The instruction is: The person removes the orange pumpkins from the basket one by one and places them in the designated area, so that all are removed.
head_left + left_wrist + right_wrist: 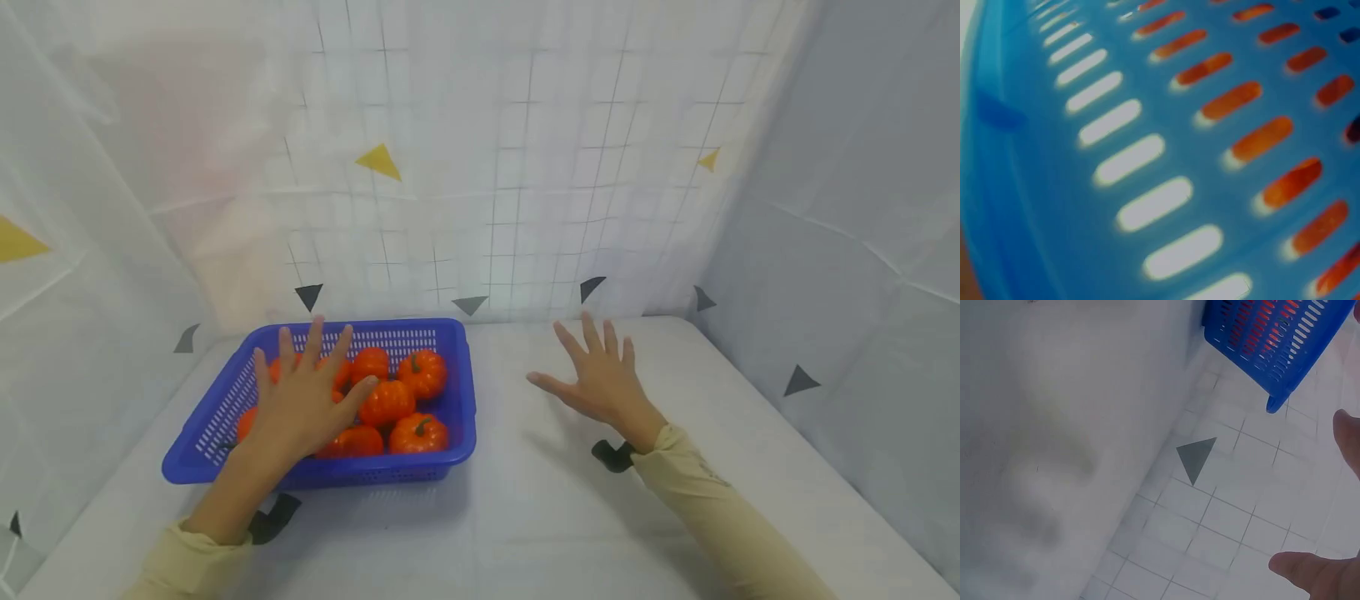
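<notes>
In the head view a blue plastic basket [463, 392] with slotted walls stands on the left of the white table, holding several orange mini pumpkins [422, 374]. My left hand [300, 404], fingers straight and spread, is over the basket's left part and hides some pumpkins; whether it touches anything I cannot tell. My right hand [603, 383] hovers over the table to the right of the basket, fingers spread, holding nothing. The left wrist view is filled by the basket's slotted wall [1041, 187], with orange showing through the slots. In the right wrist view, fingertips [1300, 565] appear at the right edge.
White sheeting with a drawn grid [555, 167] rises behind the table [525, 517]. More sheeting [862, 208] closes off both sides. Yellow and dark triangles [380, 162] mark the sheeting. A black strap piece [612, 456] hangs beneath the right wrist, another [274, 518] beneath the left.
</notes>
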Demonstrator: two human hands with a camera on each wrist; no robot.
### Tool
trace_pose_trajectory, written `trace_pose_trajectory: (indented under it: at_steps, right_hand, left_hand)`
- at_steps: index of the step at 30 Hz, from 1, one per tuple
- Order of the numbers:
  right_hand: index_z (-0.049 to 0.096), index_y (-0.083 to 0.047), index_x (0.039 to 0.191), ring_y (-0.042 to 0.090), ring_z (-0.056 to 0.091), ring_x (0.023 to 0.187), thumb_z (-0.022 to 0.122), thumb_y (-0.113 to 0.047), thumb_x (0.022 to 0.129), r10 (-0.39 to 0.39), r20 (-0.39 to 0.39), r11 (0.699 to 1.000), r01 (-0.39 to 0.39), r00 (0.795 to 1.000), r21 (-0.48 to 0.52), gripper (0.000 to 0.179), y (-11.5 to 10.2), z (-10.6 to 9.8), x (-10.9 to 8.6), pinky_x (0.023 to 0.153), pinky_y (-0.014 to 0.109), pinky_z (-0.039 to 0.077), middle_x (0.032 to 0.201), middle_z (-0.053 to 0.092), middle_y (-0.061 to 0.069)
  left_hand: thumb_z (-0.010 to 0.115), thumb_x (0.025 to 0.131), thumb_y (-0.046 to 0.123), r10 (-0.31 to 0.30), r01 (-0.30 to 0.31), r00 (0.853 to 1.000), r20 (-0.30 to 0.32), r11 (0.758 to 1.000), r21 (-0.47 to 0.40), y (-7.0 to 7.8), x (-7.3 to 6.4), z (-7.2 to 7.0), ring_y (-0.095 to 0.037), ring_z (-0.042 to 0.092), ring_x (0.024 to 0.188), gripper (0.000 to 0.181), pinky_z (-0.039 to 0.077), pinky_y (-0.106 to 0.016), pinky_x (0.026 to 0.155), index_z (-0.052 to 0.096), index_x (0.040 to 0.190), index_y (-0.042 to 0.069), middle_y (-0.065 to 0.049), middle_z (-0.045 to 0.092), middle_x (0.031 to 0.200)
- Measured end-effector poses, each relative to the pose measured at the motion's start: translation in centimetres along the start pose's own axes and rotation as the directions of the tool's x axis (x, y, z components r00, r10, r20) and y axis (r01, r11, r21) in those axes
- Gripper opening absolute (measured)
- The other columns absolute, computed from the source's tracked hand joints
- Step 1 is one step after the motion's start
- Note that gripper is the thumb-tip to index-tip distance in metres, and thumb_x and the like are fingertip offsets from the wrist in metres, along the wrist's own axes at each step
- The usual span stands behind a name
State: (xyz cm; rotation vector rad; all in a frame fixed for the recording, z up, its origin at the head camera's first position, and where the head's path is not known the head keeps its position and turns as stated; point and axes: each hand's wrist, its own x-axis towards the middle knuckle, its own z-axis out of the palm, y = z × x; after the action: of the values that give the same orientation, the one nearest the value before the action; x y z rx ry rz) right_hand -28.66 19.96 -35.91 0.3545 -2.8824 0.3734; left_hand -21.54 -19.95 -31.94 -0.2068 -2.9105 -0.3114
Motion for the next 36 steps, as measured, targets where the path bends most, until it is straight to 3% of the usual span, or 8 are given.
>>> trace_pose_trajectory:
  at_steps: [10, 17, 20, 25, 31, 36]
  right_hand:
    - [0.027, -0.018, 0.167, 0.054, -0.007, 0.153, 0.053, -0.083, 0.088, -0.009, 0.016, 1.000, 0.009, 1.000, 0.008, 0.105, -0.9, -0.3, 0.2, 0.116, 0.075, -0.008, 0.171, -0.001, 0.023]
    - [0.030, -0.017, 0.166, 0.050, 0.003, 0.154, 0.062, -0.073, 0.091, -0.087, -0.019, 0.995, 0.088, 0.996, 0.052, 0.099, -2.5, -0.8, 0.2, 0.118, 0.073, 0.001, 0.172, 0.010, 0.020]
    - [0.032, -0.015, 0.165, 0.050, 0.010, 0.154, 0.064, -0.068, 0.092, -0.129, -0.039, 0.986, 0.132, 0.991, 0.101, 0.095, -3.4, -1.4, 0.3, 0.120, 0.071, 0.007, 0.171, 0.017, 0.020]
    - [0.037, -0.015, 0.163, 0.043, 0.024, 0.152, 0.069, -0.057, 0.095, -0.175, -0.036, 0.963, 0.178, 0.984, 0.201, 0.087, -5.7, -2.8, 0.7, 0.118, 0.070, 0.022, 0.168, 0.027, 0.018]
    - [0.040, -0.017, 0.162, 0.036, 0.035, 0.149, 0.072, -0.050, 0.096, -0.243, 0.028, 0.926, 0.223, 0.970, 0.305, 0.080, -9.6, -4.7, 1.3, 0.115, 0.065, 0.034, 0.164, 0.038, 0.012]
    - [0.042, -0.015, 0.161, 0.030, 0.040, 0.147, 0.070, -0.050, 0.096, -0.326, 0.106, 0.898, 0.272, 0.940, 0.347, 0.079, -12.8, -5.7, 2.2, 0.117, 0.058, 0.034, 0.161, 0.044, 0.008]
  left_hand:
    - [0.038, 0.101, 0.072, -0.029, 0.029, 1.000, 0.008, 0.999, -0.038, -0.8, -0.2, -1.2, -0.059, -0.016, 0.148, 0.091, -0.026, -0.071, 0.107, 0.016, 0.168, 0.014, -0.023, -0.006, 0.171]
    - [0.046, 0.104, 0.063, 0.019, -0.026, 0.998, -0.060, 0.994, -0.105, -2.6, -0.8, -2.9, -0.060, 0.012, 0.148, 0.085, 0.014, -0.080, 0.111, 0.029, 0.164, 0.006, -0.027, 0.017, 0.168]
    - [0.051, 0.105, 0.056, 0.033, -0.050, 0.993, -0.115, 0.988, -0.147, -3.6, -1.2, -3.5, -0.057, 0.025, 0.146, 0.079, 0.023, -0.079, 0.109, 0.033, 0.162, 0.005, -0.028, 0.027, 0.165]
    - [0.056, 0.105, 0.048, -0.017, -0.012, 0.991, -0.130, 0.976, -0.216, -6.1, -1.8, -4.2, -0.059, 0.035, 0.139, 0.075, 0.031, -0.081, 0.103, 0.033, 0.162, 0.004, -0.032, 0.037, 0.157]
    - [0.052, 0.107, 0.047, -0.126, 0.110, 0.991, -0.053, 0.965, -0.236, -10.6, -2.6, -4.3, -0.069, 0.033, 0.131, 0.078, 0.032, -0.088, 0.089, 0.024, 0.163, 0.001, -0.043, 0.033, 0.152]
    - [0.045, 0.111, 0.034, -0.140, 0.142, 0.990, 0.028, 0.939, -0.312, -14.8, -3.2, -3.7, -0.072, 0.027, 0.132, 0.069, 0.030, -0.089, 0.088, 0.016, 0.164, -0.001, -0.047, 0.022, 0.154]
